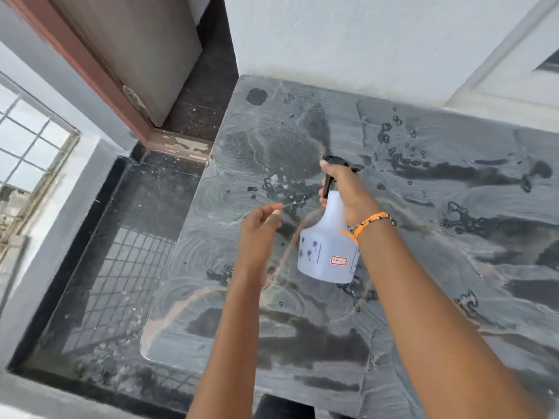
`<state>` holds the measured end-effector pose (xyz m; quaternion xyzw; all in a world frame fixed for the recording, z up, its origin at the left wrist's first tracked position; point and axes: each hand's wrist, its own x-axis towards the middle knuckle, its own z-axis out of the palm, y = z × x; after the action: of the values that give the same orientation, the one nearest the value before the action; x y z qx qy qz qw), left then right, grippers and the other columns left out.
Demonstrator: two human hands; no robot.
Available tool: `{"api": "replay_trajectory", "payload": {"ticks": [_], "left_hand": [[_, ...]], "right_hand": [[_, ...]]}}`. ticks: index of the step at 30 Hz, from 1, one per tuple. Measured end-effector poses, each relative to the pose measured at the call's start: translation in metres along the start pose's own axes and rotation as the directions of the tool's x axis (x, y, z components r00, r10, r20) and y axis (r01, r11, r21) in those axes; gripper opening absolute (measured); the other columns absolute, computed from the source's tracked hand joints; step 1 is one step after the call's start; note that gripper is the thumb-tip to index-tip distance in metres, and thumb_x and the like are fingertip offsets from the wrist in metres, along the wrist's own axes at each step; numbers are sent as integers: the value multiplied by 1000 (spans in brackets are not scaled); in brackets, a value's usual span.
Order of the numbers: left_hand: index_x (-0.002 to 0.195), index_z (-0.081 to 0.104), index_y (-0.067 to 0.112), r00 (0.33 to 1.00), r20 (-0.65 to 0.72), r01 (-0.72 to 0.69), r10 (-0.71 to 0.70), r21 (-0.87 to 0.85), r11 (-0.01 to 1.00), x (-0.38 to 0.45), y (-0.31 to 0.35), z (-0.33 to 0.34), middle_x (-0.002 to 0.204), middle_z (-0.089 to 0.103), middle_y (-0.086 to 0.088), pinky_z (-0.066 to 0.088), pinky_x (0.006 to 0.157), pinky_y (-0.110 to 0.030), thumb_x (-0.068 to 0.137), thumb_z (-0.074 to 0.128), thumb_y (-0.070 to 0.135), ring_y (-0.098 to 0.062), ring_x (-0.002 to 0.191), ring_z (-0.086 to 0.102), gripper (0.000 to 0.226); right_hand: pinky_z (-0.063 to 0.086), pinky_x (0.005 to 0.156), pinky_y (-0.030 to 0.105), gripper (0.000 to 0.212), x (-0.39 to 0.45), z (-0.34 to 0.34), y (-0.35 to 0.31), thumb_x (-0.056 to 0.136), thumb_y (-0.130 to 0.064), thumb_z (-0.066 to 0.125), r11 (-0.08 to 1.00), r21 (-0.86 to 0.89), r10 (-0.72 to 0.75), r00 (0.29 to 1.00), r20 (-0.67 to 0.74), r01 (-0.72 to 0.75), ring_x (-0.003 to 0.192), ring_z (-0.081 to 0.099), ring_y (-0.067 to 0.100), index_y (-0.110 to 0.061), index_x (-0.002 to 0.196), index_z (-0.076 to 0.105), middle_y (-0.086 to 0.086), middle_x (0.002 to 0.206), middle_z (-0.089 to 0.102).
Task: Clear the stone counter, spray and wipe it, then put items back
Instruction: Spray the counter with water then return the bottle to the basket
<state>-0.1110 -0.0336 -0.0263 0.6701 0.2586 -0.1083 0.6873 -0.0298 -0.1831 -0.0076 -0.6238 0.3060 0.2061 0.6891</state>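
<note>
The grey stone counter fills the middle and right of the view, streaked with wet patches, droplets and swirl marks. My right hand grips the neck and black trigger of a translucent white spray bottle, held above the counter with its nozzle pointing toward the far left part. My left hand hovers just left of the bottle, thumb and fingertips pinched together; whether anything thin is between them I cannot tell. No items stand on the counter.
A white wall backs the counter. A brown door frame and grey door stand at the far left. Below the counter's left edge lies a dark wet floor, with a barred window beyond.
</note>
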Motion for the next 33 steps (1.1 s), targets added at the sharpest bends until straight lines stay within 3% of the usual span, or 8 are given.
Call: {"api": "replay_trajectory", "payload": {"ticks": [4,8,11,13,19,23,27,33], "left_hand": [[91,64,23,997,70,14,-14,-3,1000,12,-2,16,84,60,5,43,60,-10,93,51,15,-5,75,54,15],[90,63,23,985,167,51,-53,15,999,16,-5,45,83,57,1,43,63,-13,93,51,14,-8,73,53,15],[84,63,27,972,228,41,-60,85,996,16,-10,64,82,58,5,42,70,-19,92,53,17,-8,77,54,17],[83,62,30,964,257,35,-68,132,991,12,-13,81,84,60,7,41,71,-22,92,53,20,-5,77,56,17],[81,64,32,951,304,4,-60,180,984,-9,-21,127,90,60,8,42,73,-21,91,55,20,-9,81,56,18],[87,64,29,960,279,-28,-36,222,975,-29,-26,157,90,58,8,40,67,-18,92,53,20,-8,81,55,15],[92,65,28,963,270,-58,-7,231,971,-54,-33,200,90,58,4,43,61,-12,93,52,22,-6,77,54,14],[86,64,28,947,319,-53,-35,263,963,-95,-56,294,86,59,6,42,73,-22,92,55,17,-9,80,53,16]], "right_hand": [[53,50,23,36,-10,-28,3,90,-34,55,967,214,120,988,98,-138,45,55,18,-9,65,52,7,51,56],[61,64,39,28,-25,-73,13,93,-23,49,870,485,20,991,132,-83,63,69,25,-3,74,57,13,66,68],[61,68,41,24,-35,-104,18,94,-18,46,779,627,-45,994,99,-27,82,72,29,-4,79,59,14,79,71],[60,66,37,23,-37,-126,18,94,-16,46,748,663,-68,996,50,17,84,71,26,-6,77,58,11,76,69],[54,51,24,28,-22,-167,16,87,-20,62,784,620,77,984,-158,38,45,53,13,-10,63,53,1,48,53],[54,49,23,30,-22,-203,23,85,-21,66,769,639,121,985,-126,-12,38,50,10,-11,59,55,-2,44,52],[57,55,26,29,-37,-256,32,89,-22,60,686,726,40,999,8,-33,64,63,18,-7,64,60,6,62,60],[58,57,29,20,-61,-370,41,89,-15,59,593,804,13,998,-66,45,80,62,23,-4,72,57,10,75,58]]}}
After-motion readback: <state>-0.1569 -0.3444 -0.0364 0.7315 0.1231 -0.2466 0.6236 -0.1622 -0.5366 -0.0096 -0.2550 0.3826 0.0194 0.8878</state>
